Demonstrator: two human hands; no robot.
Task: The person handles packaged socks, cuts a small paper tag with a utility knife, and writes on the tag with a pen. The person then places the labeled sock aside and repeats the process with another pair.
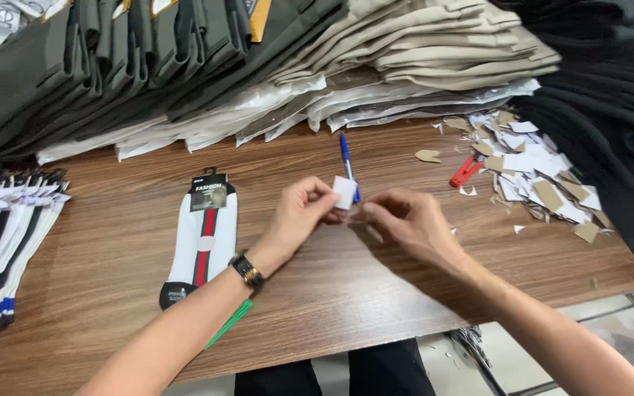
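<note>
the left hand [304,209] pinched a small white square tag [345,192] between thumb and fingertips, held upright just above the middle of the wooden table [111,242], whose brown top showed a long straight grain. the right hand [405,218] sat just beside it, its fingers curled in and closed on something thin and clear next to the tag; what that piece was could not be told. a dark wristwatch [247,270] with a gold-toned edge ringed the left wrist, and a thin green strip [230,323] lay on the table under that forearm. to the left of the hands lay a flat white sock [203,246] with a red and green stripe down its middle, a dark toe at the near end and a black card label at the far end. further left, at the table edge, a row of folded socks [9,242] in white and dark colours overlapped one another. just beyond the tag lay a blue pen [346,155], pointing away. to the right of it lay small red snips [465,171], and beyond them a loose heap of paper scraps [537,176], white and tan, in rough cut shapes. along the far side, folded trousers were stacked: an olive green stack [97,66] on the left and a beige stack [434,51] on the right, both soft cloth resting on crinkled clear plastic bags [273,110]. a mass of black fabric [610,110] filled the right edge.
</note>
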